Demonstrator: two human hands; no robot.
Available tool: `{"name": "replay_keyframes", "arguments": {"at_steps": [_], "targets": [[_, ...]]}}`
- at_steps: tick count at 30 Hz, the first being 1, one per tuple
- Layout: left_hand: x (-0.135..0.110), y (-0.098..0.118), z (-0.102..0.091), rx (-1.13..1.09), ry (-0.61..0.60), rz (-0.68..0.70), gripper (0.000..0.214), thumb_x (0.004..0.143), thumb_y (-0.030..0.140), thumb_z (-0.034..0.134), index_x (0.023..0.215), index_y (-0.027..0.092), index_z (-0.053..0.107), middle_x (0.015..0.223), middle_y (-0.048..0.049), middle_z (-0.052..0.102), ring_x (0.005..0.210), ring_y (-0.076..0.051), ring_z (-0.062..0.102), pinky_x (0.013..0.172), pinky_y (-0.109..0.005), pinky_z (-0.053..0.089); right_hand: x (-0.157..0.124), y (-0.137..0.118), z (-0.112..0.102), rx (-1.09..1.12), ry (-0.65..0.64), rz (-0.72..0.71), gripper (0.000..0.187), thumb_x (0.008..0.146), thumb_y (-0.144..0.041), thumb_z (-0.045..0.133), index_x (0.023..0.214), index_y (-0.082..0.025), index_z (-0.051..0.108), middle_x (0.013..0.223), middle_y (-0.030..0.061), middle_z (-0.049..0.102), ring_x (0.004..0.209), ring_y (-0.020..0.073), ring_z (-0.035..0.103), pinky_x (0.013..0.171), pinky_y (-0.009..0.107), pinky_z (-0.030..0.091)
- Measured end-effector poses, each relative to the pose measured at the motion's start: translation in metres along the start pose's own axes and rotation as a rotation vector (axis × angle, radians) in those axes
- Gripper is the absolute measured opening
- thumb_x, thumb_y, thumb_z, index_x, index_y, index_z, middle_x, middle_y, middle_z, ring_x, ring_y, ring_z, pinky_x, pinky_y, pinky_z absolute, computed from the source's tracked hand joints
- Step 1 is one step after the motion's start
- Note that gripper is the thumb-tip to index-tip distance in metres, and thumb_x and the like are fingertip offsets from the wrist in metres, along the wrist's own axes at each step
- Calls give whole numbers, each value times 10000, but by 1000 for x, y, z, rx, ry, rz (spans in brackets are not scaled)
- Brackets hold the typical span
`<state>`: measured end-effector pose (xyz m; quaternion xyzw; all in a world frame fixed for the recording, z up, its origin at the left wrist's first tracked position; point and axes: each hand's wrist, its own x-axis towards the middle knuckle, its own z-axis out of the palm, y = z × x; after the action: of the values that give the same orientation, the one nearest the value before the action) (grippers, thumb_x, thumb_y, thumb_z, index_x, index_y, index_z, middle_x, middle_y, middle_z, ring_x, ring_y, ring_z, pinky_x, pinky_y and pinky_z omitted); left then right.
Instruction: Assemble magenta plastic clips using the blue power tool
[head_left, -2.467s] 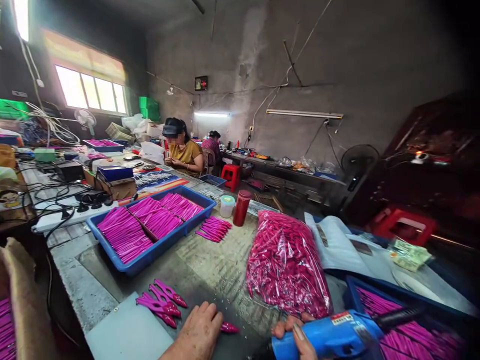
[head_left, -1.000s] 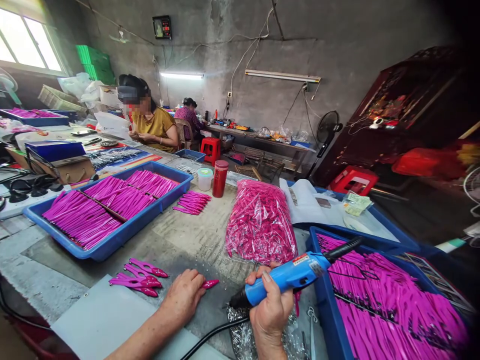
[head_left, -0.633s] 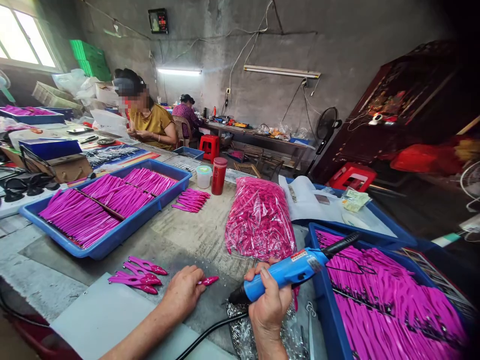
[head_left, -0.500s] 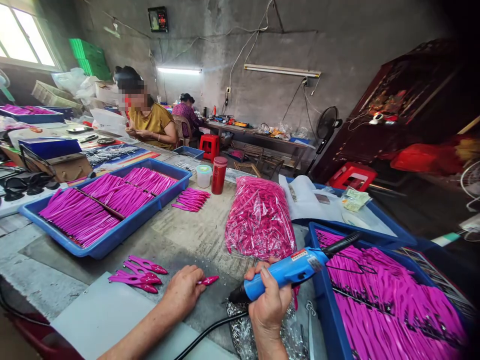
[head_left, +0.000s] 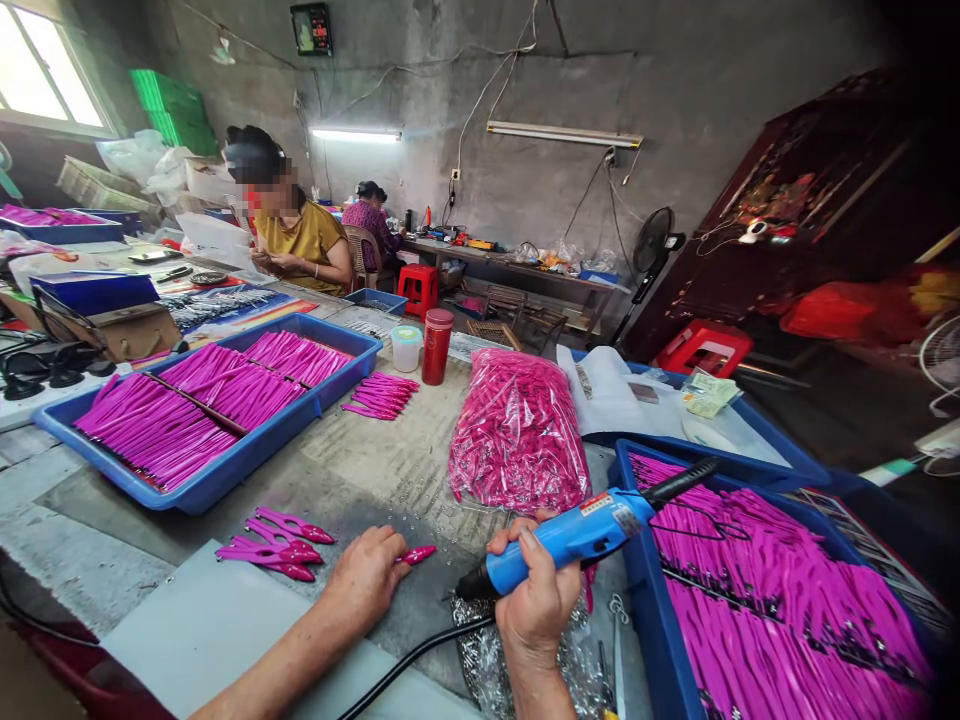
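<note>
My left hand (head_left: 365, 580) is closed around a magenta plier-shaped tool (head_left: 418, 554), its glossy pointed end sticking out to the right over the dark work surface. In my right hand (head_left: 538, 605) lies a blue electric screwdriver (head_left: 566, 540), gripped round the body, its black nose pointing down and left, a little right of my left hand. A black cable (head_left: 420, 652) runs below it. Several similar magenta tools (head_left: 274, 548) lie left of my left hand. Under my right wrist is a clear bag of small metal parts (head_left: 480, 655). My left fingertips are partly hidden.
A blue tray (head_left: 196, 502) of magenta pieces stands at left, another blue tray (head_left: 637, 610) at right. Between them are a full plastic bag (head_left: 517, 430), a red bottle (head_left: 436, 348) and a white tub (head_left: 406, 352). Scissors (head_left: 619, 650) lie near the right tray. A co-worker (head_left: 307, 240) sits across.
The view has shifted very slightly. Both hands keep their hold on the magenta tool and the screwdriver, with almost no movement.
</note>
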<state>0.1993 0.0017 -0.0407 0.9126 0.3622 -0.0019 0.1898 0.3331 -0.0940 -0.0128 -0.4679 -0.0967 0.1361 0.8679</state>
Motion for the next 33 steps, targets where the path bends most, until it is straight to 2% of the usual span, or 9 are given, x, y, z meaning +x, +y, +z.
{"name": "replay_keyframes", "arguments": {"at_steps": [9,15,21,27,33], "targets": [[-1,-7,9,-75,135,49,176,837,218,422,716,196,549,759,-21,558,756,-163,527,689,-263,402,0,-1,0,12,3,-2,367,633,-299,630,916,-186,427,603,-64,530,431,125,525,469,269,409],[-1,-12,10,-113,153,61,173,842,225,431,761,197,580,789,-29,586,783,-168,548,710,-260,419,1,0,0,31,10,14,384,624,-292,639,926,-185,426,614,-64,537,426,120,527,475,263,411],[-2,-10,10,-48,187,92,167,840,219,453,728,199,575,756,-24,581,757,-166,553,678,-251,424,0,-1,0,33,11,24,401,614,-302,648,924,-184,423,601,-68,527,424,121,529,468,256,410],[-1,-2,2,55,66,28,170,847,184,450,723,180,565,791,-31,582,798,-163,551,707,-243,407,1,0,-1,39,13,21,402,613,-306,648,925,-185,426,600,-65,532,427,123,530,469,255,411],[2,4,-7,45,-22,-27,142,830,174,463,740,182,573,837,-32,587,847,-173,546,731,-250,388,1,0,0,33,9,26,379,603,-292,648,898,-187,436,590,-67,529,428,115,521,481,253,404]]}}
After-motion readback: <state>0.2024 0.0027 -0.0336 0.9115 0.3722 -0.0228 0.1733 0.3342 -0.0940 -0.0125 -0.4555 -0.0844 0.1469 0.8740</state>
